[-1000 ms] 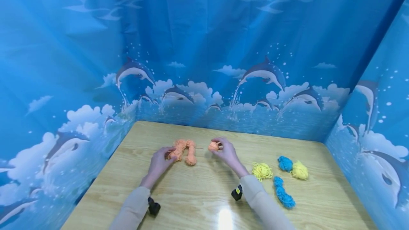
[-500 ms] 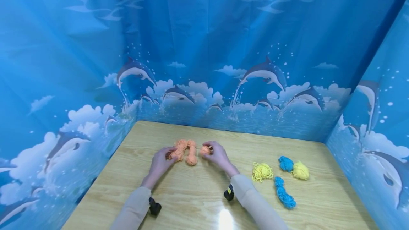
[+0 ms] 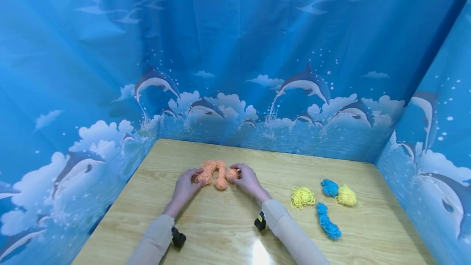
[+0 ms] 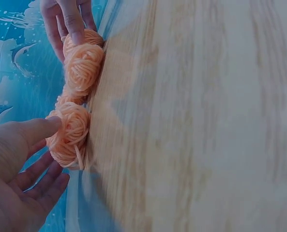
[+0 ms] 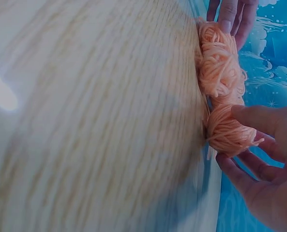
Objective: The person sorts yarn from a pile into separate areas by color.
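Observation:
In the head view, several orange yarn bundles lie close together left of the table's middle. My left hand (image 3: pixel 185 186) holds the leftmost orange yarn skein (image 3: pixel 208 169) at its near end, thumb on the near side. A slimmer orange skein (image 3: pixel 220 178) stands beside it, its rounder end toward me. Between thumb and fingers, my right hand (image 3: pixel 249 180) grips a small orange yarn ball (image 3: pixel 232 174) right at that skein's right side. In the right wrist view, the thumb lies on top of the ball (image 5: pixel 226 130) and the fingers reach beneath.
To the right lie a loose yellow yarn bundle (image 3: pixel 302 197), a blue ball (image 3: pixel 329 187) against a yellow ball (image 3: pixel 346 195), and a long blue skein (image 3: pixel 327 222). The wooden table (image 3: pixel 220 232) ends at a blue dolphin curtain (image 3: pixel 235 72) behind.
My right hand has moved left with the small orange yarn ball, bringing it up against the slimmer skein. My left hand has stayed on the leftmost skein.

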`<action>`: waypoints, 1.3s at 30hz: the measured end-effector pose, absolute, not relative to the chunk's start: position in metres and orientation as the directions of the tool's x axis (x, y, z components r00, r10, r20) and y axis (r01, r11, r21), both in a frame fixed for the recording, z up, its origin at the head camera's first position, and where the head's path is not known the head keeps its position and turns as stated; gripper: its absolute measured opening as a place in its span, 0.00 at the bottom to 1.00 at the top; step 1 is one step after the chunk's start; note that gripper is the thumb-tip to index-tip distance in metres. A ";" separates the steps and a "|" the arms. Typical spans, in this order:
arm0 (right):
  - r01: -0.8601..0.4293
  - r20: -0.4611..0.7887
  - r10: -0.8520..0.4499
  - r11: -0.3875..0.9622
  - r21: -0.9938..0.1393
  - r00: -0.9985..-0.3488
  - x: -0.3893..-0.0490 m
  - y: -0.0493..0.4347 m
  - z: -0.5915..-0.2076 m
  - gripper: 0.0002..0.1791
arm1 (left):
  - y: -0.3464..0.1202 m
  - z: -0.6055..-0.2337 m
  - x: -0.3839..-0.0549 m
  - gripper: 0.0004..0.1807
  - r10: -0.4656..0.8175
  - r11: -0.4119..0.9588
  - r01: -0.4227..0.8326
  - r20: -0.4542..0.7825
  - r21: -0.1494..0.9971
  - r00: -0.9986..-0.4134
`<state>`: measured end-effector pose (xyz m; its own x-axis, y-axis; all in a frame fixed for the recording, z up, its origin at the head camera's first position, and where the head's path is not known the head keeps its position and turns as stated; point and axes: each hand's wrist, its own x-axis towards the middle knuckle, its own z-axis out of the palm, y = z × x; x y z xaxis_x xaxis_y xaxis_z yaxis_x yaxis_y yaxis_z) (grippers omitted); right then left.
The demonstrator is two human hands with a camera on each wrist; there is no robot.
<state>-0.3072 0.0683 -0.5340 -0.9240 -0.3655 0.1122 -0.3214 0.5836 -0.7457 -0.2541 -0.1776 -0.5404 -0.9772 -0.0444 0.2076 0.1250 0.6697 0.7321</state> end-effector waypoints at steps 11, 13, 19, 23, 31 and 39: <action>-0.348 0.159 -0.360 0.556 -0.755 -0.919 -0.305 0.077 -0.529 0.25 | -0.175 -0.532 -0.251 0.24 -0.053 0.648 0.107 0.185 0.754 -0.981; -0.355 0.170 -0.354 0.564 -0.745 -0.920 -0.305 0.080 -0.528 0.25 | -0.174 -0.531 -0.250 0.24 -0.053 0.655 0.114 0.195 0.747 -0.979; -0.373 0.206 -0.339 0.560 -0.740 -0.918 -0.302 0.090 -0.524 0.24 | -0.170 -0.527 -0.247 0.23 -0.053 0.658 0.159 0.257 0.736 -0.965; -0.373 0.228 -0.316 0.546 -0.750 -0.921 -0.296 0.099 -0.520 0.24 | -0.167 -0.522 -0.242 0.22 -0.052 0.647 0.190 0.291 0.739 -0.955; -0.343 0.238 -0.264 0.494 -0.799 -0.935 -0.282 0.117 -0.512 0.24 | -0.158 -0.514 -0.234 0.20 -0.031 0.617 0.230 0.316 0.752 -0.948; -0.353 0.271 -0.230 0.509 -0.785 -0.935 -0.272 0.137 -0.505 0.24 | -0.148 -0.512 -0.232 0.20 0.015 0.597 0.323 0.392 0.734 -0.920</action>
<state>-0.2721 0.1371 -0.5055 -0.9348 -0.2300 0.2708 -0.3527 0.5093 -0.7850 -0.2316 -0.1477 -0.5125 -0.9196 0.0150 0.3925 0.3232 0.5969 0.7344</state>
